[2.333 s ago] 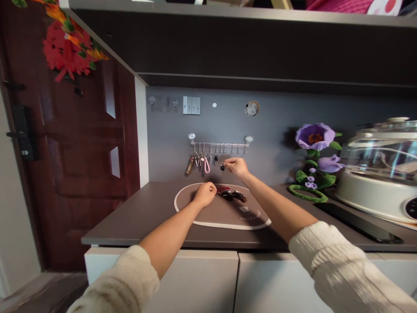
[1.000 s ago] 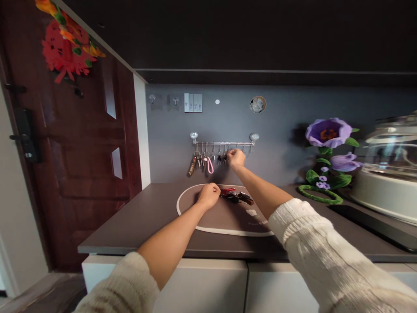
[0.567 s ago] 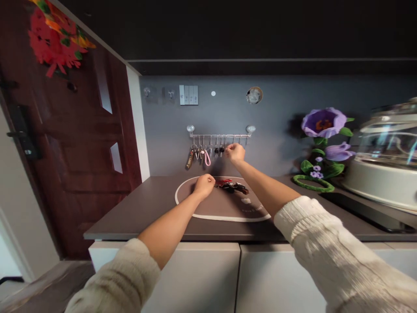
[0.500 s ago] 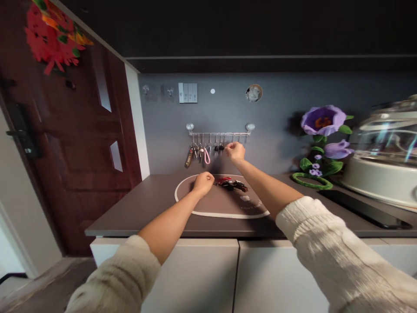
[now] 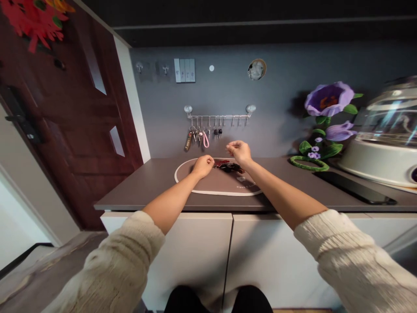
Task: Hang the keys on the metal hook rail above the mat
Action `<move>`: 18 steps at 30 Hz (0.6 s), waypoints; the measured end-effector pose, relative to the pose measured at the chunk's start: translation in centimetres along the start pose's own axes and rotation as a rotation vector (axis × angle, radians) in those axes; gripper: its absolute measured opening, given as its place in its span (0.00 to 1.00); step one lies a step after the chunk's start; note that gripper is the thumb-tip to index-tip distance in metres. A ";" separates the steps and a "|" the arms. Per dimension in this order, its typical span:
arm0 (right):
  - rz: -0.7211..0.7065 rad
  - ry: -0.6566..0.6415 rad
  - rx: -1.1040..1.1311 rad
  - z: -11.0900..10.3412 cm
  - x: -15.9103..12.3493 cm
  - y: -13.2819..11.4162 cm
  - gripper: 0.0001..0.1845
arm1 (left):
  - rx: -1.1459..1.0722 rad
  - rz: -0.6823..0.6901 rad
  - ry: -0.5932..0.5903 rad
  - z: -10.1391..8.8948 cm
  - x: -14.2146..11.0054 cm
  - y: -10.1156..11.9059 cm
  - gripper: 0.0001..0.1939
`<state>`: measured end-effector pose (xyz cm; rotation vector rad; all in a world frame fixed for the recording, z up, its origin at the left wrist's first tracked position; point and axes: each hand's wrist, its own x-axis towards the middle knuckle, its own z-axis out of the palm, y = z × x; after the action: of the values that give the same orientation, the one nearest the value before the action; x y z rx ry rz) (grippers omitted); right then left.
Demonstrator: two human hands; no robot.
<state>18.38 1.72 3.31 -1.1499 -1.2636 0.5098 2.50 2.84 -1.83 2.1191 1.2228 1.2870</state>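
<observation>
My left hand [image 5: 203,166] rests closed on the brown mat [image 5: 215,182], thumb and forefinger curled together. What lies inside its fingers, if anything, is hidden. Just right of it is a pile of dark keys and fobs [image 5: 230,168] with a red piece on its far side. My right hand [image 5: 240,152] hovers above the pile, fingers loosely bent and slightly apart, nothing visible in them. On the wall behind, a clear hook rail [image 5: 219,116] carries several hanging keys, a brown key tag [image 5: 188,141], a pink strap [image 5: 206,140] and two small black-headed keys [image 5: 218,133].
Rightward on the counter [image 5: 140,182] stand a purple knitted flower [image 5: 329,101] with a green ring base, a black phone [image 5: 355,188] and a white appliance with a clear cover [image 5: 381,161]. A dark shelf [image 5: 260,32] overhangs. A red-brown door [image 5: 81,130] is left.
My right hand moved from the rail, where it was beside a black-headed key, down towards the pile. That key now hangs on the rail. My left hand stayed by the pile. The view tilted down.
</observation>
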 end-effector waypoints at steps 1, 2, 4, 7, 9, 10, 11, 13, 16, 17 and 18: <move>0.000 -0.023 -0.016 -0.3 -0.3 0.3 0.04 | 0.015 0.025 -0.010 0.0 -0.1 0.1 0.07; -0.003 -0.044 -0.036 -0.5 -0.6 0.6 0.05 | 0.032 0.051 -0.019 -0.1 -0.1 0.2 0.07; -0.019 -0.082 -0.073 -1.1 -1.1 1.1 0.06 | 0.072 0.096 -0.038 -0.1 -0.2 0.4 0.08; -0.061 -0.120 -0.094 -1.9 -1.7 1.8 0.06 | 0.136 0.169 -0.073 -0.2 -0.4 0.7 0.09; -0.086 -0.131 -0.096 -2.5 -1.9 2.2 0.06 | 0.185 0.210 -0.089 -0.2 -0.5 0.8 0.09; -0.094 -0.136 -0.104 -2.7 -2.0 2.4 0.06 | 0.209 0.226 -0.095 -0.2 -0.5 0.8 0.10; -0.101 -0.139 -0.119 -3.0 -2.0 2.6 0.07 | 0.233 0.240 -0.102 -0.2 -0.6 0.9 0.10; -0.117 -0.136 -0.168 -3.3 -2.1 3.0 0.07 | 0.271 0.271 -0.117 -0.2 -0.6 1.0 0.10; -0.153 -0.126 -0.261 -3.7 -2.1 3.1 0.07 | 0.310 0.317 -0.139 -0.2 -0.6 1.1 0.11; -0.168 -0.126 -0.294 -3.7 -2.1 3.1 0.07 | 0.319 0.325 -0.142 -0.2 -0.6 1.1 0.11; -0.182 -0.127 -0.331 -3.7 -2.2 2.9 0.07 | 0.325 0.331 -0.143 -0.2 -0.6 1.2 0.11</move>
<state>21.93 -0.38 0.11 -1.2744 -1.5881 0.2457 2.76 1.70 -1.25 2.6878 1.1159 1.0927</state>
